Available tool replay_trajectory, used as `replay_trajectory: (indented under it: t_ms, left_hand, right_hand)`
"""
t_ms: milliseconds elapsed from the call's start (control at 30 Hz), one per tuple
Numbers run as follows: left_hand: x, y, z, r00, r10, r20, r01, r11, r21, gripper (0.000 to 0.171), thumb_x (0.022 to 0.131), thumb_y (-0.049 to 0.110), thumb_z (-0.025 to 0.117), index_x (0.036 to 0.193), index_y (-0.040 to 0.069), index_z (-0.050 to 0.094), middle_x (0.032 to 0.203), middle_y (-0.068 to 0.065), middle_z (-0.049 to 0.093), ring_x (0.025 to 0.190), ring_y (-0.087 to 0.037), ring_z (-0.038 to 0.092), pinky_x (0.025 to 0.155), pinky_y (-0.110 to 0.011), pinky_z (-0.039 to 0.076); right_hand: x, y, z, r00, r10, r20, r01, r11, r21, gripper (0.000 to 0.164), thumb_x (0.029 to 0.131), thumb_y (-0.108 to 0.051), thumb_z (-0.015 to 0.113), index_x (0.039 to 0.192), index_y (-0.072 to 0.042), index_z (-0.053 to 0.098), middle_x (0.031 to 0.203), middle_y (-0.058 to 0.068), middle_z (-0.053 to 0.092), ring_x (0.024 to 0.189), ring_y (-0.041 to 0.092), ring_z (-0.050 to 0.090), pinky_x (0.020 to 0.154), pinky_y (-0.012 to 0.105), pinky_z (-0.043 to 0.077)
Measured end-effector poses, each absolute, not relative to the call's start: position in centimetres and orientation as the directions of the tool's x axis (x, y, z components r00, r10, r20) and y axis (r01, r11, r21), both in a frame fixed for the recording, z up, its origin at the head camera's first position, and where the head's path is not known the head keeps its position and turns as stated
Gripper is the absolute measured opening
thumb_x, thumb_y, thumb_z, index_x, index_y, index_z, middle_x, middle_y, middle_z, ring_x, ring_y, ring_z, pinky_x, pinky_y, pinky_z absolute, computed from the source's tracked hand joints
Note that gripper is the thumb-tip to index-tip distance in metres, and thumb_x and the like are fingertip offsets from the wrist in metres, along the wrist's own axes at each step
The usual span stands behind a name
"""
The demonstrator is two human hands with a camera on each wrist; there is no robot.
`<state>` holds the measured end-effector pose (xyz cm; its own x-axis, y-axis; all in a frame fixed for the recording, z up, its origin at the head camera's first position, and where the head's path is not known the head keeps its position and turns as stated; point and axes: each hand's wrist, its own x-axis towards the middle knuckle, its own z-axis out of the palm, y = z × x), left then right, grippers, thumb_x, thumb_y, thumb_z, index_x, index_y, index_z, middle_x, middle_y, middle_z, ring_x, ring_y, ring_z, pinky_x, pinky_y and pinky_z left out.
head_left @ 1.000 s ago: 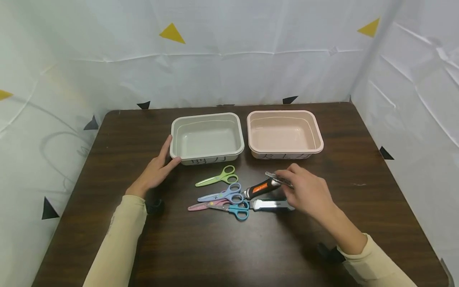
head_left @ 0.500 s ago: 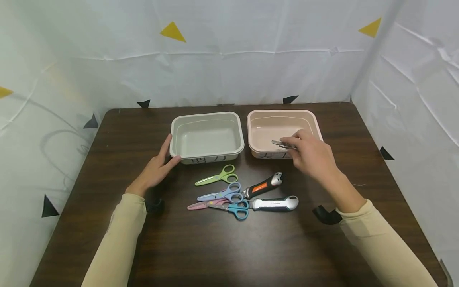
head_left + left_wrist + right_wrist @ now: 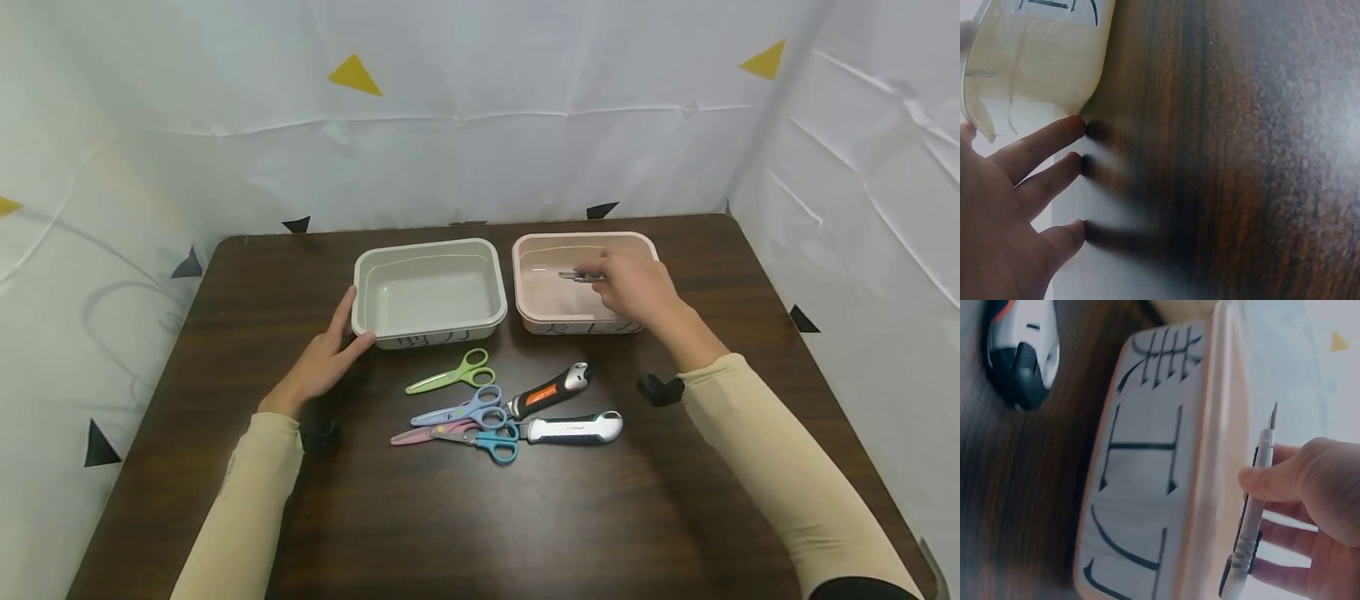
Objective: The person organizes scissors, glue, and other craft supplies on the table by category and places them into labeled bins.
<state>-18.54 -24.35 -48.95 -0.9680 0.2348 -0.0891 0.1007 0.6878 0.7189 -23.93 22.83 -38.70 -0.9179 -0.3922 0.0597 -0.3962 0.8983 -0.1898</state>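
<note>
My right hand (image 3: 633, 283) pinches a slim silver utility knife (image 3: 1247, 525) between thumb and fingers, its short pointed blade showing at one end. The knife is over the inside of the pink box (image 3: 536, 292), whose front carries black writing. My left hand (image 3: 318, 367) rests at the left end of the grey-green box (image 3: 438, 292), thumb at its front corner. In the left wrist view the lower fingertips (image 3: 1072, 128) reach down to the tabletop beside that box. A black-and-orange utility knife (image 3: 543, 393) and a white-and-dark utility knife (image 3: 570, 427) lie in front of the boxes.
Left of those knives lie green scissors (image 3: 450, 377), lavender scissors (image 3: 453, 412), pink scissors (image 3: 412, 437) and blue scissors (image 3: 495, 442), the last three overlapping. The brown table (image 3: 465, 533) is bounded by white sheeting (image 3: 480, 167) at the back and sides.
My right hand has carried the slim silver utility knife away from the pile on the table, forward and over the pink box. The left hand has stayed at the grey-green box.
</note>
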Motion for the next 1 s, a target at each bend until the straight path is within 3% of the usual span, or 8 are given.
replay_trajectory:
  t_ms: [200,400,633,833,1000]
  left_hand:
    - [-18.6,-24.4,-48.9,-0.969,0.233,-0.088,0.099,0.684,0.723,0.078,0.097,0.058,0.048,0.151,0.054,-0.009,0.147,-0.021,0.044,0.132,-0.046,0.041,0.101,-0.068,0.029]
    - [-18.7,-24.4,-49.1,-0.968,0.235,-0.085,0.103,0.683,0.723,0.079,0.097,0.058,0.048,0.151,0.053,-0.009,0.147,-0.021,0.044,0.131,-0.046,0.043,0.101,-0.069,0.03]
    - [-18.9,-24.4,-49.1,-0.967,0.239,-0.086,0.103,0.68,0.726,0.078,0.097,0.058,0.048,0.151,0.053,-0.009,0.149,-0.021,0.041,0.133,-0.046,0.041,0.101,-0.069,0.029]
    - [-19.1,-24.8,-49.2,-0.967,0.239,-0.085,0.107,0.687,0.719,0.078,0.098,0.057,0.048,0.151,0.053,-0.01,0.147,-0.022,0.043,0.132,-0.046,0.041,0.102,-0.069,0.029]
    - [-19.3,-24.9,-49.2,-0.967,0.24,-0.08,0.111,0.687,0.718,0.079,0.098,0.058,0.048,0.152,0.052,-0.01,0.148,-0.022,0.043,0.133,-0.046,0.04,0.101,-0.069,0.03]
  right_hand:
    - [-26.6,22.8,-40.6,-0.888,-0.458,0.029,-0.453,0.866,-0.211,0.037,0.084,0.002,0.063,0.119,-0.01,0.073,0.107,0.011,0.071,0.088,0.027,0.062,0.073,0.044,0.047]
    - [-28.1,22.6,-42.4,-0.905,-0.42,-0.066,-0.395,0.888,-0.236,0.039,0.082,0.001,0.06,0.116,-0.013,0.075,0.099,0.005,0.072,0.075,0.023,0.052,0.068,0.038,0.042]
    - [-28.8,22.7,-43.5,-0.935,-0.34,-0.102,-0.311,0.923,-0.226,0.036,0.081,-0.005,0.066,0.115,-0.014,0.076,0.101,0.007,0.073,0.085,0.025,0.058,0.077,0.042,0.046]
    - [-29.6,22.8,-44.2,-0.954,-0.281,-0.102,-0.261,0.95,-0.172,0.031,0.08,-0.006,0.067,0.109,-0.014,0.077,0.092,0.006,0.072,0.081,0.026,0.057,0.074,0.042,0.045]
    - [-29.9,22.3,-44.3,-0.955,-0.265,-0.13,-0.245,0.958,-0.151,0.034,0.082,-0.006,0.067,0.113,-0.016,0.076,0.096,0.004,0.072,0.081,0.024,0.056,0.074,0.04,0.045]
